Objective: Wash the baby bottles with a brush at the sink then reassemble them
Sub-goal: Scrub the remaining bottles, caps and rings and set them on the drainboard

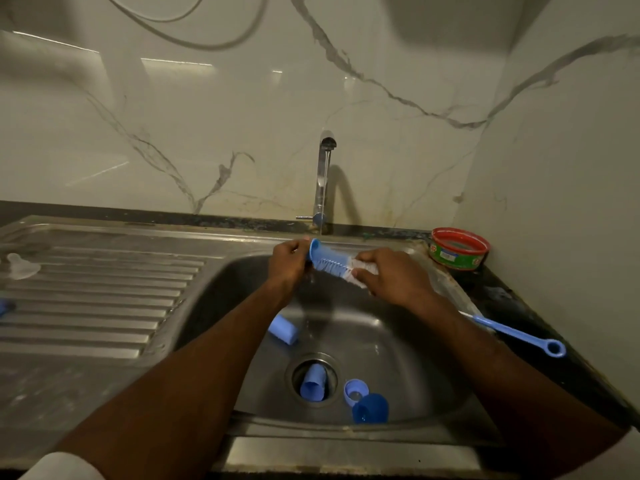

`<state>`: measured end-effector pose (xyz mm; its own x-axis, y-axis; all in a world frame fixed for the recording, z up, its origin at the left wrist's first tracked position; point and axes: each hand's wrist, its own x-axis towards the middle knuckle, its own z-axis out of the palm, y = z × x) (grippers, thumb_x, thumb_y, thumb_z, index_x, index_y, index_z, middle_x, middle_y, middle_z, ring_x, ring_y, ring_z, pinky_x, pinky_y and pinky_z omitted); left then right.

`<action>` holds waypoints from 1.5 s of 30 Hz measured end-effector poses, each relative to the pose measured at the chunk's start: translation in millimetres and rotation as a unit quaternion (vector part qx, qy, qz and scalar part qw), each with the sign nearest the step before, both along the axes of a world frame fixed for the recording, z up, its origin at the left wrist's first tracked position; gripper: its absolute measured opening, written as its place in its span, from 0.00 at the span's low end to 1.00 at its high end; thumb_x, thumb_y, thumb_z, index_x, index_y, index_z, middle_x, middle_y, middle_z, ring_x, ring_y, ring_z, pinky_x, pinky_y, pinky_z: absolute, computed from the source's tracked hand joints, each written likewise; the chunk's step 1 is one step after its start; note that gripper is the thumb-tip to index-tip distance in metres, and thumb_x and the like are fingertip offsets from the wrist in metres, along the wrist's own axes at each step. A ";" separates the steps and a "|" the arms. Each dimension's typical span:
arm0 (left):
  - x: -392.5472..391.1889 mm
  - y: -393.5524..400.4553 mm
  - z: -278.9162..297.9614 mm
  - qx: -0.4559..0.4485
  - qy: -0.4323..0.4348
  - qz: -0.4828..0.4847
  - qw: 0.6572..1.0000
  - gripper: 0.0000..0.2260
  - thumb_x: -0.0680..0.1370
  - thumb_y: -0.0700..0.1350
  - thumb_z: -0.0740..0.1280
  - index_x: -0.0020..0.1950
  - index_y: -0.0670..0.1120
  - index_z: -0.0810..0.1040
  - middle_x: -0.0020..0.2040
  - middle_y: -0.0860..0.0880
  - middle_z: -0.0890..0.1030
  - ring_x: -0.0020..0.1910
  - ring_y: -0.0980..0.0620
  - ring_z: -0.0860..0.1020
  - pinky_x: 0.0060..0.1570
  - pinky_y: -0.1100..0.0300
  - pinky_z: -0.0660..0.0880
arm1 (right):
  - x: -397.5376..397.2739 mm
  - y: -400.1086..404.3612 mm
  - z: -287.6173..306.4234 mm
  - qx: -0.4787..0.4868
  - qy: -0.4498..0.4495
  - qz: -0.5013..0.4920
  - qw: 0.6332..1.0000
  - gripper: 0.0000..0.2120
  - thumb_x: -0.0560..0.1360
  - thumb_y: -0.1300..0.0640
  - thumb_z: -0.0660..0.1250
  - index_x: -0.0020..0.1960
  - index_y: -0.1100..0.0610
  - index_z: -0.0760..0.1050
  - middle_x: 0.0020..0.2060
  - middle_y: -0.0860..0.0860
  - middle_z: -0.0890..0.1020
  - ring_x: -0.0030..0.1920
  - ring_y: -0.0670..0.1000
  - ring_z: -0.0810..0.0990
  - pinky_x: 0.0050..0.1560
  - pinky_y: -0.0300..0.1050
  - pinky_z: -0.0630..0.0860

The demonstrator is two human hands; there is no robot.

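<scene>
Here the left hand point(289, 259) curls its fingers round the end of a blue bottle brush point(334, 263) over the steel sink point(398, 341), under the running tap point(323, 181). The right hand point(391, 277) seems to pinch the white bristles, though blur hides detail. Blue bottle parts point(313, 382) lie near the drain.

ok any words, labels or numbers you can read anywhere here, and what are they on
None can be read.
red and green tub by the sink rim: printed label with a white patch on its side, too blurred to read.
blue bottle parts, brushes and tap: no markings visible.
</scene>
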<state>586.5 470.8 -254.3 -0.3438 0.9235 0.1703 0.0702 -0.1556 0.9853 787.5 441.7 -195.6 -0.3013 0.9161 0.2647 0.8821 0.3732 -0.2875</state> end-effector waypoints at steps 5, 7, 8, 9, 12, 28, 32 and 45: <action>1.3 -6.3 5.6 -0.015 -0.062 -0.075 0.995 0.11 0.83 0.45 0.64 0.63 0.42 0.78 0.56 0.41 0.82 0.53 0.47 0.83 0.52 0.54 0.82 | -1.5 -4.5 -2.6 0.087 0.037 -0.069 0.993 0.18 0.79 0.40 0.65 0.67 0.42 0.76 0.58 0.49 0.84 0.57 0.54 0.81 0.55 0.54 0.78; 3.7 -6.2 5.7 0.004 -0.013 -0.077 0.997 0.12 0.83 0.46 0.65 0.63 0.42 0.78 0.57 0.42 0.81 0.54 0.48 0.83 0.50 0.58 0.82 | 1.0 -5.2 -5.3 0.054 0.011 -0.093 0.994 0.18 0.80 0.41 0.65 0.68 0.43 0.76 0.60 0.50 0.83 0.58 0.55 0.80 0.57 0.54 0.77; 3.6 -6.1 3.9 0.022 0.028 -0.072 0.997 0.12 0.83 0.47 0.65 0.63 0.42 0.78 0.57 0.43 0.82 0.55 0.48 0.83 0.49 0.58 0.82 | 0.3 -5.7 -5.9 0.032 -0.004 -0.090 0.995 0.18 0.80 0.42 0.65 0.69 0.44 0.76 0.60 0.51 0.82 0.58 0.55 0.80 0.58 0.54 0.77; 3.0 -6.8 3.0 0.038 0.078 -0.060 0.994 0.12 0.82 0.47 0.67 0.63 0.43 0.78 0.57 0.44 0.82 0.55 0.48 0.82 0.50 0.59 0.82 | -0.7 -6.1 -6.4 0.010 -0.020 -0.082 0.996 0.19 0.80 0.43 0.66 0.69 0.45 0.76 0.60 0.52 0.82 0.58 0.54 0.80 0.59 0.54 0.77; -0.2 -7.4 -0.1 0.084 0.239 0.007 0.967 0.19 0.77 0.43 0.74 0.67 0.43 0.77 0.60 0.46 0.82 0.58 0.51 0.81 0.58 0.57 0.79 | -2.1 -9.3 -9.5 -0.024 -0.106 -0.074 0.991 0.17 0.78 0.43 0.67 0.64 0.47 0.77 0.57 0.51 0.82 0.56 0.53 0.80 0.59 0.53 0.77; -5.1 1.3 0.5 0.133 0.419 0.024 0.898 0.11 0.85 0.48 0.60 0.48 0.46 0.78 0.40 0.51 0.77 0.37 0.62 0.73 0.43 0.62 0.68 | 4.1 -11.0 -10.5 0.019 -0.109 -0.090 0.990 0.15 0.78 0.43 0.67 0.62 0.47 0.79 0.54 0.51 0.83 0.54 0.53 0.81 0.54 0.51 0.78; -6.4 -18.7 10.7 0.048 0.442 -0.014 0.896 0.13 0.84 0.52 0.62 0.46 0.46 0.78 0.36 0.53 0.76 0.34 0.63 0.73 0.39 0.68 0.66 | 8.9 -18.6 -8.8 0.004 -0.127 -0.079 0.989 0.17 0.78 0.42 0.66 0.63 0.47 0.77 0.57 0.51 0.82 0.56 0.53 0.80 0.55 0.50 0.77; -20.7 -73.1 29.7 0.202 0.452 0.125 0.860 0.17 0.78 0.47 0.73 0.65 0.43 0.77 0.58 0.44 0.79 0.55 0.49 0.77 0.53 0.61 0.71 | 9.7 -51.0 21.3 0.138 -0.054 -0.088 0.985 0.17 0.79 0.40 0.63 0.60 0.49 0.79 0.51 0.52 0.84 0.50 0.55 0.82 0.45 0.47 0.75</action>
